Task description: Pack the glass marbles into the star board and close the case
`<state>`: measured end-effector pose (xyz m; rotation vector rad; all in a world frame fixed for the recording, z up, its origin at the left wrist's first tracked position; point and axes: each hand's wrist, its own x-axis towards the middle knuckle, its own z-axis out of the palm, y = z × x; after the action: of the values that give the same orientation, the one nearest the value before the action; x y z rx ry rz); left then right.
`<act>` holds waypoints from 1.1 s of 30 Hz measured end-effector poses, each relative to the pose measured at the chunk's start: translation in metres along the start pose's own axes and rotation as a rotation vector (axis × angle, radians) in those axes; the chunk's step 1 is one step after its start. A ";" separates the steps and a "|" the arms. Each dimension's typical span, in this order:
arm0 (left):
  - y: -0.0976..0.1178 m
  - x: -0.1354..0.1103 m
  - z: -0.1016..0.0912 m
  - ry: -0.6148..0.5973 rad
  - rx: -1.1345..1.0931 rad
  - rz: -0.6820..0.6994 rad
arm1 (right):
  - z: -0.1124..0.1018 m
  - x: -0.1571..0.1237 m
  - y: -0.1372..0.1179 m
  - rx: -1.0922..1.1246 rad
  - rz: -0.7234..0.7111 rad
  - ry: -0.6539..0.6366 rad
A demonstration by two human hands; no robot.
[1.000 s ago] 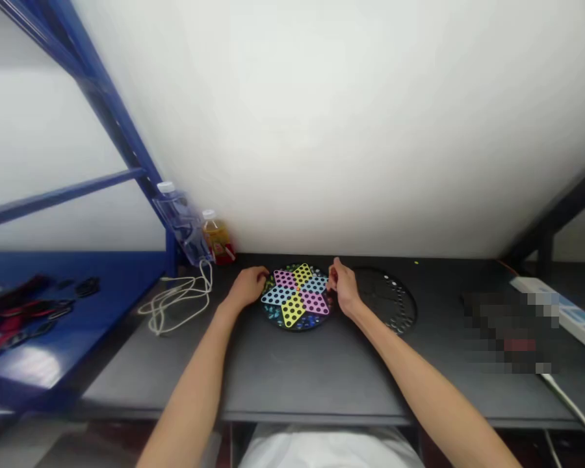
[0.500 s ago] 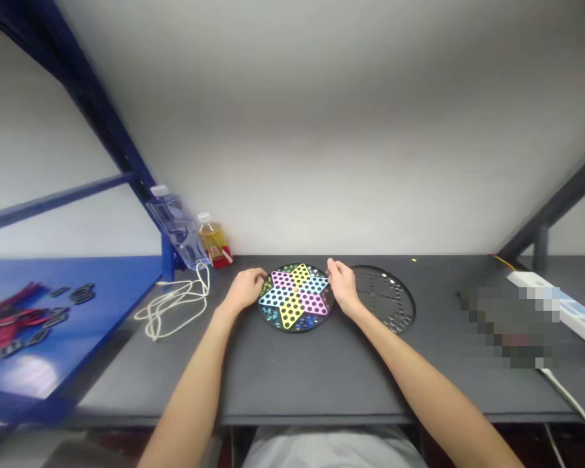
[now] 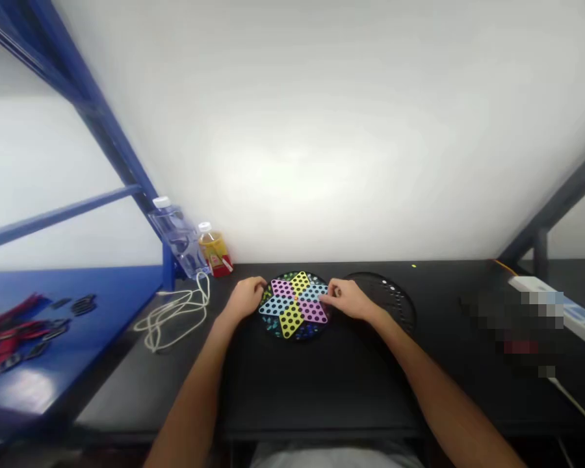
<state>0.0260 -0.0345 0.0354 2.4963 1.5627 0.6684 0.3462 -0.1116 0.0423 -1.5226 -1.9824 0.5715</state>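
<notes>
A round black Chinese checkers board (image 3: 292, 322) lies flat on the dark table, with a pink, yellow and blue star full of holes. Small coloured pieces sit around the star under its rim, and one orange dot shows at the centre. My left hand (image 3: 246, 296) is closed at the board's left rim, fingertips curled over the edge. Over the board's right side, my right hand (image 3: 347, 298) is in a pinch near the blue and pink star points. Whatever lies between those fingertips is too small to make out.
A round black lid (image 3: 408, 305) with several pale pieces lies right of the board. White cord (image 3: 175, 312), a clear bottle (image 3: 182, 244) and a yellow-red bottle (image 3: 215, 252) stand left. Red straps (image 3: 14, 328) lie on the blue table; a white power strip (image 3: 572, 309) is far right.
My right hand has moved from the board's right rim inward and slightly down over the star, fingers now pinched. My left hand stays at the left rim. The picture has become brighter on the wall.
</notes>
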 end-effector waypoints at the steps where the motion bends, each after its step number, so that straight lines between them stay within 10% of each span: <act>1: 0.000 0.000 0.000 0.000 -0.002 -0.001 | 0.000 0.000 -0.001 -0.014 0.013 0.014; 14: 0.000 0.000 -0.003 -0.001 -0.012 0.002 | -0.004 0.002 0.007 0.124 -0.141 0.071; 33: 0.002 0.000 -0.003 0.038 -0.112 -0.029 | -0.027 0.003 0.026 -0.223 0.087 0.147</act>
<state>0.0262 -0.0355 0.0391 2.3898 1.5261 0.7813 0.3823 -0.1016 0.0462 -1.7383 -1.9249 0.2696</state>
